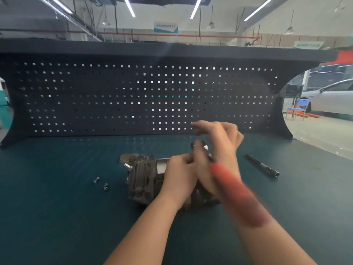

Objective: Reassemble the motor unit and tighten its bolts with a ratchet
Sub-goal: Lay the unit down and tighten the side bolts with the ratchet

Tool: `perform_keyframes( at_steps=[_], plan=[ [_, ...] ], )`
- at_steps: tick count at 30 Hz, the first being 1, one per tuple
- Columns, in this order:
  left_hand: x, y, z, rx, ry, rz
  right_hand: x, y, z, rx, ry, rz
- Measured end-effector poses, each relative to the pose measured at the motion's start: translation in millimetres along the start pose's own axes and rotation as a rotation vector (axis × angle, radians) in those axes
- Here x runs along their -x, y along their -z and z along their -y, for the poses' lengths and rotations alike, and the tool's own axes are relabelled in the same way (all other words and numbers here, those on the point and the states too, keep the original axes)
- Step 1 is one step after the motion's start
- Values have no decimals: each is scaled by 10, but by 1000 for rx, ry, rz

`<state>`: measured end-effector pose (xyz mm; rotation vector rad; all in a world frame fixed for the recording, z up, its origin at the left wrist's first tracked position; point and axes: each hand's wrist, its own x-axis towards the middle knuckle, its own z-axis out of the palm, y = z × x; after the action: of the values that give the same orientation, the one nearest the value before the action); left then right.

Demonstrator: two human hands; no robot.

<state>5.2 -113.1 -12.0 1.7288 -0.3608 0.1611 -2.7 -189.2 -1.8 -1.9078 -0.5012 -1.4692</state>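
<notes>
The dark ribbed motor unit [142, 180] lies on the blue-green bench mat [57, 197], with a silver bolt [127, 166] sticking out of its left end. My left hand [179, 175] is curled on top of the motor, fingers closed near the ratchet's neck. The ratchet [235, 190] is motion-blurred: its metal head sits above the motor's right end and its red handle runs back along my right wrist. My right hand [219, 142] grips it near the head, with the other fingers stretched out toward the pegboard. The motor's right end is hidden by both hands.
Two loose bolts [100, 183] lie on the mat left of the motor. A black extension bar [261, 166] lies to the right. A dark pegboard [133, 96] closes the back of the bench. Off the bench at right are a blue chair [299, 109] and a white car [332, 98].
</notes>
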Motion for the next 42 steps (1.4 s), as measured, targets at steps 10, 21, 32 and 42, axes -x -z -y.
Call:
perform_keyframes(
  at_steps=[10, 21, 32, 42],
  plan=[
    [50, -102, 91, -216, -96, -216, 39, -115, 135, -49, -68, -58],
    [-1, 45, 112, 103, -37, -56, -66, 232, -305, -325, -484, -205],
    [-17, -68, 139, -274, -93, -181, -42, 39, 2, -21, -228, 53],
    [-47, 70, 169, 158, -73, -20, -223, 302, -306, -606, -963, 107]
  ],
)
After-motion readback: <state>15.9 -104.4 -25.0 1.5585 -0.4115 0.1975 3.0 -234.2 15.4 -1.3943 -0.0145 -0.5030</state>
